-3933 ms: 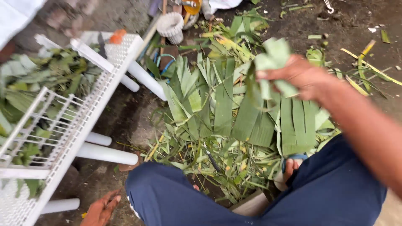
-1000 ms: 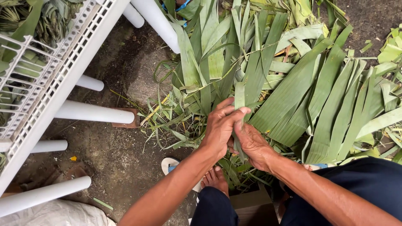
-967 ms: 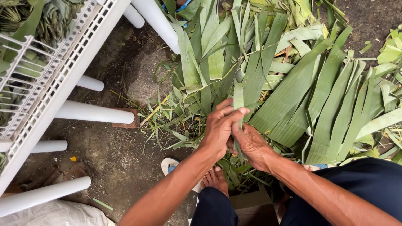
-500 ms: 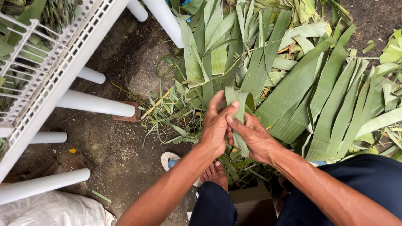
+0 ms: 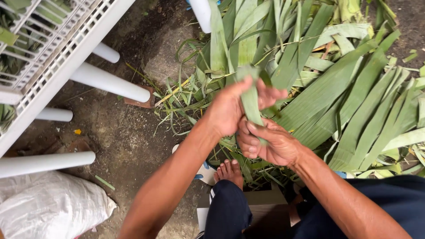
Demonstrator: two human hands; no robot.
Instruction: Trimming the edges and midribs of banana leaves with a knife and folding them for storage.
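1. The ground (image 5: 119,132) is bare, dark packed earth, littered with thin green trimmings and a few small scraps.
2. A heap of long green leaf strips (image 5: 354,102) covers the ground from 12 to 3 o'clock, fanned out flat.
3. At 10 o'clock a white plastic rack (image 5: 57,57) lies tipped over, its round legs pointing toward the centre; greenery shows through its grid.
4. A white sack (image 5: 48,208) sits at 8 o'clock.
5. At the centre, both hands grip one folded leaf strip (image 5: 250,99) above the heap: the left hand (image 5: 234,108) is wrapped around its upper part, the right hand (image 5: 270,144) pinches its lower end.
6. A bare foot (image 5: 229,171) rests on the ground at 6 o'clock.
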